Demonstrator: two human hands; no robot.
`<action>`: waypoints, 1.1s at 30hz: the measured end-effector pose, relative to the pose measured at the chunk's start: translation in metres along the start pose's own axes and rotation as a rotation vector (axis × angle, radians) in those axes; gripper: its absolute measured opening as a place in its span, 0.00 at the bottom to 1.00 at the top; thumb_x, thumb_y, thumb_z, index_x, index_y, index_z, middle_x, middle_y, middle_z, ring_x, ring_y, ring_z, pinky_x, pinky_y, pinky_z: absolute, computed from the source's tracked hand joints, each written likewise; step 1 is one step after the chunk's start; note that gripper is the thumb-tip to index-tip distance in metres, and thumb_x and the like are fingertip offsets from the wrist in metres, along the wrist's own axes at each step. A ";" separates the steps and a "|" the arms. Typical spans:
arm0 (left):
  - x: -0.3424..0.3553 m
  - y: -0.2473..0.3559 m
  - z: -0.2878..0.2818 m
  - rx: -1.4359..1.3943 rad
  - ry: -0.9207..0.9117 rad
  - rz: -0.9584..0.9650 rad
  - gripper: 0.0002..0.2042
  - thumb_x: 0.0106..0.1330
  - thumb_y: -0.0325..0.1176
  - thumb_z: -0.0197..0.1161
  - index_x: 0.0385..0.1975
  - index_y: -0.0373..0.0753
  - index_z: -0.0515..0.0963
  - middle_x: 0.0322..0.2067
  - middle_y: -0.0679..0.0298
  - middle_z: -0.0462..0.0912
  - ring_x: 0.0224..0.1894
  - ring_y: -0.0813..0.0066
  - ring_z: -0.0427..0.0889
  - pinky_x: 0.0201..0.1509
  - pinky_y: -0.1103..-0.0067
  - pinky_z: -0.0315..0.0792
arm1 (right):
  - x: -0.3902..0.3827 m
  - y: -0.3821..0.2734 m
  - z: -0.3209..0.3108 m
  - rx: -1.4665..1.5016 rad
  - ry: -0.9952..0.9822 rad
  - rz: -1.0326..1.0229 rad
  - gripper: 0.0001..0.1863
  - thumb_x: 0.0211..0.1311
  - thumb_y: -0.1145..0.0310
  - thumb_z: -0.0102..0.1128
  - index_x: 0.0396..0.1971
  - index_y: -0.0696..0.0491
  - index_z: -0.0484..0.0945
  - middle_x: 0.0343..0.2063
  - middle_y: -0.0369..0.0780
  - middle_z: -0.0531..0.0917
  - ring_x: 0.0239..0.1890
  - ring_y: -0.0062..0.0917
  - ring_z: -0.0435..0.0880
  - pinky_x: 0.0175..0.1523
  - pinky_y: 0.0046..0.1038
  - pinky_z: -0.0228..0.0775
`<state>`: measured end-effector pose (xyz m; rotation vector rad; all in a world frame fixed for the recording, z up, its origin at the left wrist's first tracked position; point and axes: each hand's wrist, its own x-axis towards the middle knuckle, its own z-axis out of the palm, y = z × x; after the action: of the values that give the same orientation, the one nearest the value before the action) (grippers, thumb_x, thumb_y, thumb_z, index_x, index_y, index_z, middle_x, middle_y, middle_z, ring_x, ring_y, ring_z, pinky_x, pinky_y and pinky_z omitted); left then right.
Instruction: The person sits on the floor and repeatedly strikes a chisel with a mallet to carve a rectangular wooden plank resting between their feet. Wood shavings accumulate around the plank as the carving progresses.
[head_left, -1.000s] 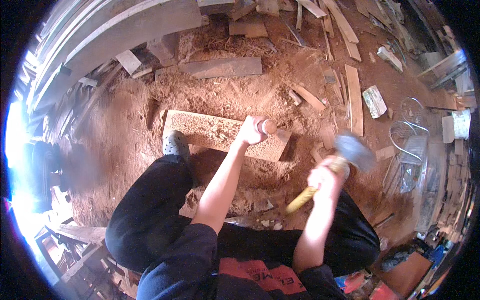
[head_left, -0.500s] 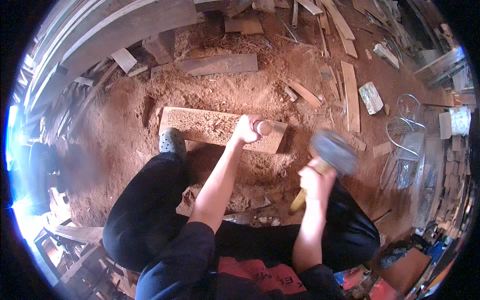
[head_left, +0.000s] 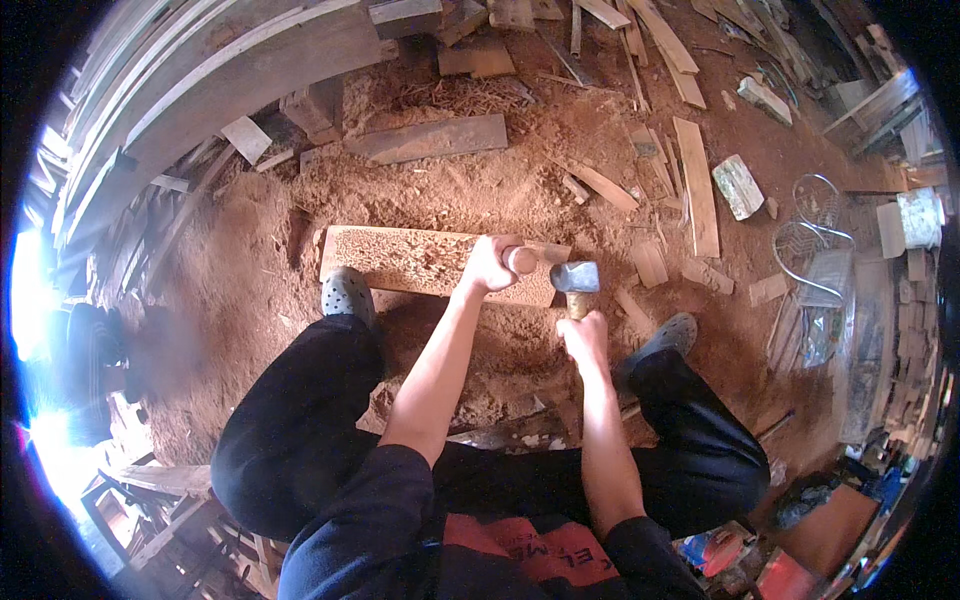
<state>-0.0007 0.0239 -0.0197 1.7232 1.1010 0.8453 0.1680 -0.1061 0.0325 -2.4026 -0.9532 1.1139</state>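
A wooden board (head_left: pixel 400 262) with a rough, chipped upper face lies on the ground in front of me, my left shoe (head_left: pixel 347 293) pressing against its near edge. Over its right part, my left hand (head_left: pixel 490 265) is closed round an upright tool, probably a chisel; only the round wooden handle end (head_left: pixel 520 261) shows clearly, the blade being hidden under my fist. My right hand (head_left: pixel 585 338) grips the yellowish handle of a hammer (head_left: pixel 575 277). Its grey metal head is just right of the handle end, near the board's right end, apart from the handle.
Wood chips and sawdust cover the brown earth floor around the board. A loose plank (head_left: pixel 430 140) lies beyond it, and long offcuts (head_left: pixel 697 190) lie at the right. Stacked timber (head_left: pixel 250 70) fills the far left. A wire-framed object (head_left: pixel 815 245) stands at the right.
My right hand has swung the hammer leftward and away from me, from above my right knee to beside the upright handle. My left hand stays almost in place.
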 end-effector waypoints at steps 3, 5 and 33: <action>-0.006 0.006 -0.013 -0.131 0.125 0.028 0.14 0.28 0.29 0.63 0.20 0.34 0.74 0.20 0.59 0.76 0.25 0.71 0.78 0.32 0.76 0.71 | 0.014 0.020 0.021 -0.208 0.138 -0.114 0.16 0.43 0.65 0.58 0.21 0.67 0.77 0.19 0.58 0.79 0.29 0.46 0.82 0.33 0.40 0.73; -0.007 0.001 -0.025 -0.177 0.107 0.050 0.10 0.29 0.24 0.63 0.15 0.37 0.72 0.17 0.61 0.75 0.22 0.73 0.76 0.27 0.77 0.69 | 0.025 0.031 0.032 -0.119 -0.169 0.175 0.16 0.44 0.66 0.55 0.22 0.67 0.78 0.21 0.59 0.79 0.31 0.49 0.81 0.36 0.42 0.73; -0.005 0.022 0.003 0.009 -0.022 0.000 0.13 0.34 0.30 0.64 0.24 0.37 0.77 0.22 0.54 0.79 0.27 0.60 0.81 0.32 0.73 0.73 | -0.036 -0.033 -0.044 0.728 -0.088 0.071 0.06 0.39 0.78 0.55 0.19 0.53 0.68 0.10 0.32 0.68 0.06 0.16 0.64 0.10 0.21 0.54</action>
<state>0.0068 0.0142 -0.0011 1.7359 1.0920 0.8207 0.1700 -0.1074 0.0980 -1.8086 -0.3763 1.3139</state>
